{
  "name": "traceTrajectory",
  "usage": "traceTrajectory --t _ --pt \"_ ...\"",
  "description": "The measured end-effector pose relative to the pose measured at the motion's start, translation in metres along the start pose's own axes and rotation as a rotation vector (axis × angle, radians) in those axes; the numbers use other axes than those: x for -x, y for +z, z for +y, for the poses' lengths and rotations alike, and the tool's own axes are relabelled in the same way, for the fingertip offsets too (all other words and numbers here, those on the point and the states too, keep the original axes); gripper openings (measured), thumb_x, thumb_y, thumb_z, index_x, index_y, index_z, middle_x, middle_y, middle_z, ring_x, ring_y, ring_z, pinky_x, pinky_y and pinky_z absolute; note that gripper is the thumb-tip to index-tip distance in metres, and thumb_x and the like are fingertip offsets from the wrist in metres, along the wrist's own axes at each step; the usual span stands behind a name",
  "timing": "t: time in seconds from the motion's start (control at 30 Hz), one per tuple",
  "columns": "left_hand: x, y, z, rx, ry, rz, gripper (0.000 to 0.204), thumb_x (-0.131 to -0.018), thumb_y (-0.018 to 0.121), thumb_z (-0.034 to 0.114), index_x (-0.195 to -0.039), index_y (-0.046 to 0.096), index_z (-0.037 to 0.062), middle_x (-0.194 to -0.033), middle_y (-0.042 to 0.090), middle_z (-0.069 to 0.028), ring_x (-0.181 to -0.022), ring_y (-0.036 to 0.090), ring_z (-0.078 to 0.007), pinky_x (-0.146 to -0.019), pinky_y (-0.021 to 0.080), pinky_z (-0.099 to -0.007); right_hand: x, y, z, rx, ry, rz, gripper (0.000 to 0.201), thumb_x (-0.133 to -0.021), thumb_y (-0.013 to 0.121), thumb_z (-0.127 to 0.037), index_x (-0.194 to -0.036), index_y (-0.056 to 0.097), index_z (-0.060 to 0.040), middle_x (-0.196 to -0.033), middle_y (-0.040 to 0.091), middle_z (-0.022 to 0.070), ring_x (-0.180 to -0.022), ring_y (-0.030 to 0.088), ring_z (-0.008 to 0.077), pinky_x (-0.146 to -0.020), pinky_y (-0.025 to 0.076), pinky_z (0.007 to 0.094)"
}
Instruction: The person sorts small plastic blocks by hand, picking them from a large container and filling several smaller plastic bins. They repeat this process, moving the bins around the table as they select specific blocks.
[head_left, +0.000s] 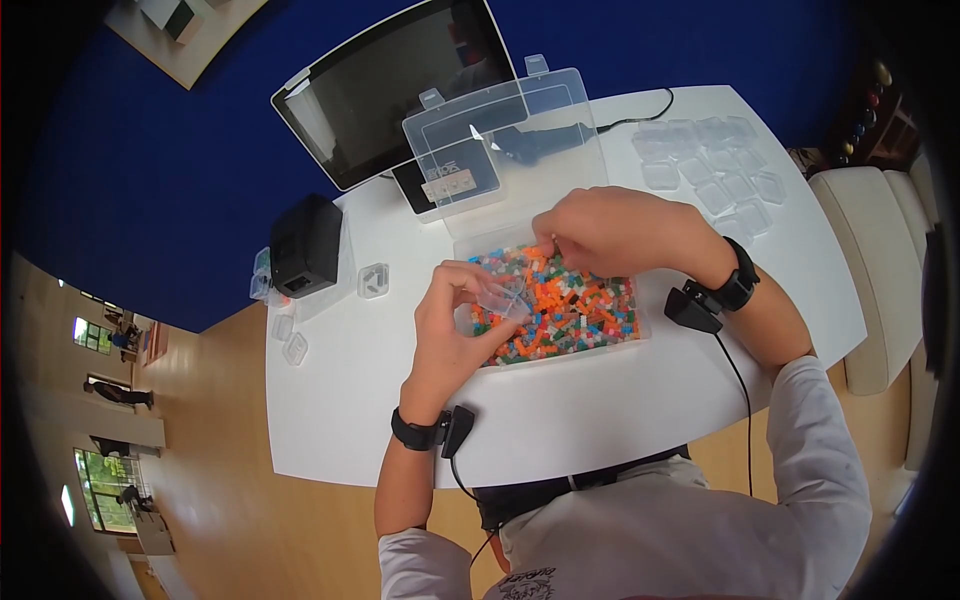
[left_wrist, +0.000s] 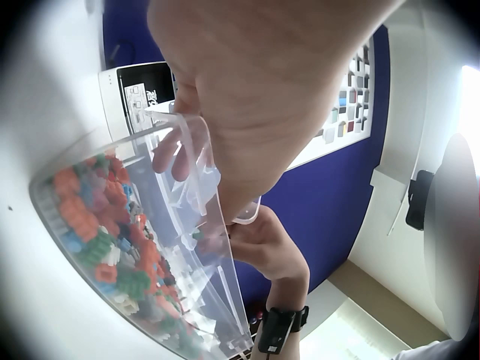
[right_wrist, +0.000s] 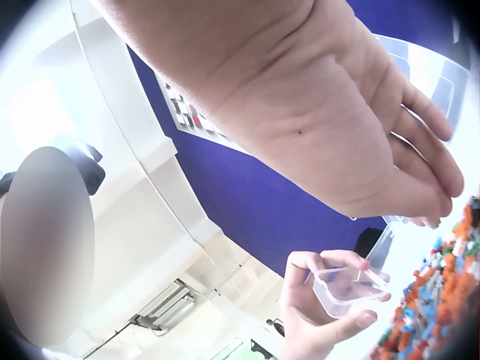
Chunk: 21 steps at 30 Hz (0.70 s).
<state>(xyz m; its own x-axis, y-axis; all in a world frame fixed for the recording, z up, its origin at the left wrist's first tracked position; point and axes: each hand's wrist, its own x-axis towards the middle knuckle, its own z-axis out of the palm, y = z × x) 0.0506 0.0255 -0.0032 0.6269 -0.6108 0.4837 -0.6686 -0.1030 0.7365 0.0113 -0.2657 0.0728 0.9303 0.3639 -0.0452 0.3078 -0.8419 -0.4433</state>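
A clear plastic bin (head_left: 600, 349) full of small multicoloured toy bricks (head_left: 570, 310) stands on the white table. At its left side, my left hand (head_left: 446, 318) holds a small clear plastic box (right_wrist: 349, 291) between thumb and fingers, tilted over the bricks. My right hand (head_left: 610, 232) is at the bin's back edge with its fingers pointing down. Its thumb and fingertips come together, with a speck of green at them in the left wrist view, seemingly a small green brick.
The bin's clear lid (head_left: 505, 150) stands raised behind it, before a monitor (head_left: 400, 85). Several small clear boxes (head_left: 715, 165) lie at the back right. Left of the bin are a black device (head_left: 305, 245) and a small box (head_left: 373, 281) with grey pieces inside.
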Motion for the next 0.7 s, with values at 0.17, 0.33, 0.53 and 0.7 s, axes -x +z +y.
traceTrajectory --t 0.17,0.33,0.53,0.7 --pt "-0.002 -0.003 0.007 -0.129 -0.045 -0.025 0.04 -0.088 0.097 -0.004 -0.11 0.065 0.0039 -0.113 0.075 -0.0111 -0.115 0.081 -0.0225 -0.096 0.067 -0.0355 0.002 0.003 0.005 0.193 0.136 -0.273 0.016 -0.088 0.088 -0.006 -0.104 0.084 -0.0068 -0.104 0.084 0.0123 -0.103 0.081 0.0349 -0.085 0.063 0.0455" --pt "-0.001 -0.008 0.003 -0.212 0.041 -0.012 0.027 -0.088 0.093 -0.005 -0.109 0.076 0.0012 -0.114 0.076 -0.0104 -0.107 0.08 -0.0244 -0.095 0.065 -0.0349 -0.007 0.014 0.007 0.329 0.107 -0.322 0.016 -0.084 0.09 -0.006 -0.099 0.086 -0.0053 -0.1 0.085 0.0159 -0.096 0.083 0.0371 -0.081 0.066 0.0456" --pt "-0.002 -0.009 0.007 -0.248 0.077 -0.004 0.023 -0.089 0.086 -0.006 -0.109 0.077 0.0019 -0.123 0.076 -0.012 -0.108 0.079 -0.0317 -0.094 0.063 -0.0388 -0.005 0.017 0.009 0.342 0.084 -0.297 0.016 -0.081 0.091 -0.006 -0.096 0.086 -0.0032 -0.097 0.084 0.0182 -0.091 0.083 0.0384 -0.077 0.066 0.0465" --pt "-0.001 -0.006 0.009 -0.248 0.019 0.019 0.015 -0.089 0.084 -0.004 -0.103 0.081 0.0019 -0.132 0.081 -0.0135 -0.117 0.079 -0.0297 -0.101 0.062 -0.0393 -0.003 0.028 0.01 0.342 0.045 -0.244 0.009 -0.082 0.087 -0.006 -0.089 0.084 -0.0025 -0.087 0.081 0.0181 -0.084 0.081 0.0385 -0.074 0.064 0.0473"
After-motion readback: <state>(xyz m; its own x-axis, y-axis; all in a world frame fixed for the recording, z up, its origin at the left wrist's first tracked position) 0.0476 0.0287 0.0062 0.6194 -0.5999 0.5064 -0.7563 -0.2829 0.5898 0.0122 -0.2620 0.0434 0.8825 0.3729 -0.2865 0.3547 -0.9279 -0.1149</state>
